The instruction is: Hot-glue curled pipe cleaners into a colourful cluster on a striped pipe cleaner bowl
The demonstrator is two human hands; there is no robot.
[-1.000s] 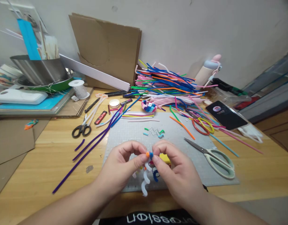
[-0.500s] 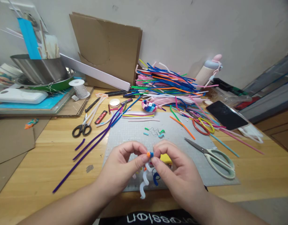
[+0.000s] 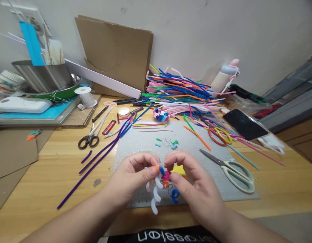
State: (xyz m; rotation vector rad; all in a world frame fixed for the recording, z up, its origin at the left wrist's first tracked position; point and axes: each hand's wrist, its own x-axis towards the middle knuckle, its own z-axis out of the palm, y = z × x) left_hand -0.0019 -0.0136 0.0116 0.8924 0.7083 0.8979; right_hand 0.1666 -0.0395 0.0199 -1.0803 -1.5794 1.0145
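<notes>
Left grip (image 3: 133,178) pinched between thumb and index on the end of a small orange-and-blue pipe-cleaner piece (image 3: 161,170). Right grip (image 3: 196,184) has thumb and index parted, nothing clearly between them, tips just beside that piece; can't tell from where I stand if one brushes it. Piece sits between the two hands, above the near part of the grey cutting mat (image 3: 135,145). White spiral pipe cleaner (image 3: 156,197) hangs below it, toward the near edge. Close by, partly behind the fingers: magenta coil (image 3: 166,175), orange coil (image 3: 165,184), blue coil (image 3: 174,194) on a thin dark wire. Yellow object (image 3: 180,170) just behind the right hand, mostly hidden, can't identify.

Far of the hands on the mat: two wavy wires, one with green ends (image 3: 175,142), one with light blue ends (image 3: 174,146). Right of the right hand: scissors with pale green handles (image 3: 238,175), blades pointing far-left. Left side of the counter (image 3: 67,158): long purple pipe cleaners (image 3: 95,166) running diagonally, black-handled scissors (image 3: 88,141) beyond them. Far middle: big mixed pipe-cleaner pile (image 3: 183,89), striped multicolour bundle (image 3: 161,114) just near of it. Far right: phone (image 3: 244,125), dark screen, lying face up.
</notes>
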